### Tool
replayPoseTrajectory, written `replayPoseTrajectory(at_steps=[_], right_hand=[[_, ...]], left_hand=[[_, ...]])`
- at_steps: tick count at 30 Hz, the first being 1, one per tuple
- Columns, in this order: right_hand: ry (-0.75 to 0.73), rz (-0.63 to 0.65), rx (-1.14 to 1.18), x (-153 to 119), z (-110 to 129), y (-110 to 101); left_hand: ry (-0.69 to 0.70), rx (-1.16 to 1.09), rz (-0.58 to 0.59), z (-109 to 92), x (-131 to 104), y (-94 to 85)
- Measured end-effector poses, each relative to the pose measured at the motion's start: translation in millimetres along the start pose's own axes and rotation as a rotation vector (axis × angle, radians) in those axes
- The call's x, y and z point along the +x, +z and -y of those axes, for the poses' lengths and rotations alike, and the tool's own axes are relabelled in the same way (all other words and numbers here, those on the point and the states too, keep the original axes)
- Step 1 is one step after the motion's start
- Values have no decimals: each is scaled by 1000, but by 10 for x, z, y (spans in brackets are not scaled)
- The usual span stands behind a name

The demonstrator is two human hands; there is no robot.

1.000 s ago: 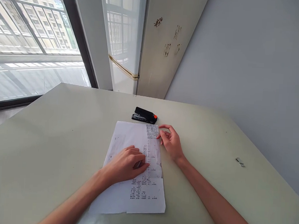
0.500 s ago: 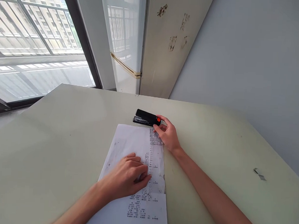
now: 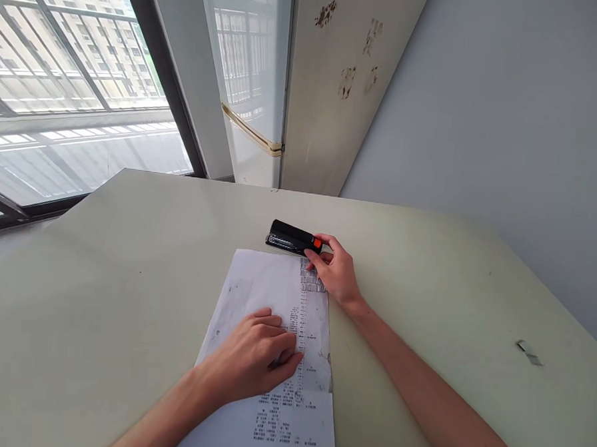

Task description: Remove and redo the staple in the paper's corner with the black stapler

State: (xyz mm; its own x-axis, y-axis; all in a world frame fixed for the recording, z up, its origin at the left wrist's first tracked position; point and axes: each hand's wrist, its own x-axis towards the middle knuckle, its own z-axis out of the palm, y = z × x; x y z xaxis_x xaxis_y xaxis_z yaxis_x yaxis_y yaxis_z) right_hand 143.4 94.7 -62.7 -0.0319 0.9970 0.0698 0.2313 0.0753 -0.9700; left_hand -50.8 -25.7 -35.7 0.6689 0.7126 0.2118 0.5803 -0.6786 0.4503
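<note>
A black stapler [image 3: 290, 238] with an orange patch at its rear end lies beyond the top edge of the paper sheets [image 3: 260, 275]. My right hand [image 3: 338, 272] grips that rear end between thumb and fingers. Its wrist is just off the right edge of the sheets, near a row of staple strips or dense dark marks [image 3: 312, 276] in the top right corner. My left hand [image 3: 256, 351] rests on the middle of the sheets, its fingers curled in and thumb pointing right, with nothing visible in it. Printed text shows along the right side and lower part.
The pale table [image 3: 99, 293] carries everything. A small shiny strip [image 3: 528, 352] lies at the right. Beyond the far edge stands a fridge [image 3: 328, 132] with a gold handle [image 3: 251, 129]. A glass door [image 3: 86, 72] is at the left, a plain wall [image 3: 509, 114] at the right.
The view has shifted slightly. Less bright metal shows in the stapler's gap than before. Both hands keep about the same places.
</note>
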Motion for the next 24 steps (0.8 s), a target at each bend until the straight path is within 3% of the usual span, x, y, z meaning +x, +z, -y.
replayPoseTrajectory(at_steps=[7, 10, 13, 17, 20, 24], right_hand=[[-119, -30, -4, -126, 115, -137], [-75, -43, 61, -287, 81, -424], [-24, -81, 77, -494, -28, -841], [47, -37, -61, -777, -147, -1347], [94, 12, -119, -943, -165, -1544], [130, 75, -110, -1034, -149, -1606]], left_hand=[[-2, -6, 17, 15, -10, 2], [-7, -7, 11, 24, -40, 0], [-17, -10, 5, 51, -68, -8], [-37, -26, 5, 97, -76, -44], [-50, -59, 32, 99, -53, -112], [-132, -61, 28, 25, 82, -179]])
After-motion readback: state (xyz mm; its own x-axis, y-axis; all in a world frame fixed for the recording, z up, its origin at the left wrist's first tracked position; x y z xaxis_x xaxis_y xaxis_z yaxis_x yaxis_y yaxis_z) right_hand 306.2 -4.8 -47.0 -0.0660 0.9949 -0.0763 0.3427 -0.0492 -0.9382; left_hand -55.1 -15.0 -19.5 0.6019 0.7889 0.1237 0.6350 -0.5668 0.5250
